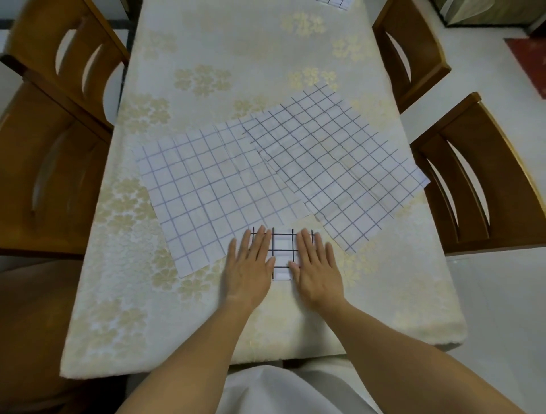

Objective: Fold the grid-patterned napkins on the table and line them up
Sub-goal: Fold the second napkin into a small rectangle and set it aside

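Folded napkin (282, 251) lies near-centre on counter (206, 44), edges square to the near edge; long axis seems left-to-right, ends hidden. Left hand (251, 260) and right hand (316, 263) press flat on it, fingers straight, neither grip closed, likely setting creases. Behind, open napkin (206, 189) overlaps second open napkin (339, 159), both skewed

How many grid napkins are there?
4: folded napkin nearest; left napkin and right napkin open, overlapping mid-table; far napkin cut off by the frame. Others may be hidden.
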`<state>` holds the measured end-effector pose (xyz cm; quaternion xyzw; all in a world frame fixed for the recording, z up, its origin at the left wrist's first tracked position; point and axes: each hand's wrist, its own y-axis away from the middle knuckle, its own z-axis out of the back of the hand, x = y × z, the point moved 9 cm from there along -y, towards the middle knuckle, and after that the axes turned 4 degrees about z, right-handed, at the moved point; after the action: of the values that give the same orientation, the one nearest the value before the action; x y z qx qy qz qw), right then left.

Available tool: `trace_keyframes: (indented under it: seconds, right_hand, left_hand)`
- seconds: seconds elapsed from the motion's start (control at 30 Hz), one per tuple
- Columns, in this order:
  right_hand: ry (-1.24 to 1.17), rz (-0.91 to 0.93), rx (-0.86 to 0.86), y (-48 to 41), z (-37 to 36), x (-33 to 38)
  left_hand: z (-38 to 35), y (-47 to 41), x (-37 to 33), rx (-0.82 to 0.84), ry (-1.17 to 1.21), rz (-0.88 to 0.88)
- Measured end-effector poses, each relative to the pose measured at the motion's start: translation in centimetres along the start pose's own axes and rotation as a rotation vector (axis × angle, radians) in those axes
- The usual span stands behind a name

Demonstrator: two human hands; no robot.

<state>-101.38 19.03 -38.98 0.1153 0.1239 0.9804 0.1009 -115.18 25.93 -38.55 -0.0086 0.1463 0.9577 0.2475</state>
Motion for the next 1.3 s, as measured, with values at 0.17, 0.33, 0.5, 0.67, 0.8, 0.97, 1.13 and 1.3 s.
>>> trace_keyframes:
  seconds: [0.17, 0.33, 0.5, 0.67, 0.8, 0.97, 1.13, 1.3]
  right_hand:
    - [0.048, -0.128, 0.052, 1.7, 0.5, -2.8]
    - [0.009, -0.029, -0.059, -0.1, 2.4, 1.1]
    - [-0.061, 0.082, 0.054, -2.2, 0.4, 2.8]
    - [0.005, 0.01, 0.073, -0.3, 0.4, -1.5]
    - [0.006, -0.071, 0.041, 1.1, 1.0, -3.2]
    - [-0.067, 0.06, -0.034, -2.0, 2.1, 2.1]
    - [-0.034, 0.103, 0.078, -2.7, -0.1, 2.1]
    - [0.028, 0.07, 0.104, -1.6, 0.4, -0.8]
  left_hand:
    - [0.1, 1.0, 1.9, 0.004, -0.026, 0.011]
    - [2.6, 0.1, 0.8, -0.072, 0.072, 0.014]
    - [1.7, -1.5, -2.0, 0.042, -0.003, -0.066]
    - [1.0, -0.6, 1.7, 0.033, -0.015, -0.023]
    - [1.1, 0.0, 3.3, 0.028, 0.006, 0.026]
    - [3.4, -1.6, -1.1, -0.016, 0.076, -0.061]
    - [0.7, -2.8, -1.7, 0.113, 0.008, -0.119]
    - [0.3, -2.7, -0.5, 0.108, -0.052, -0.108]
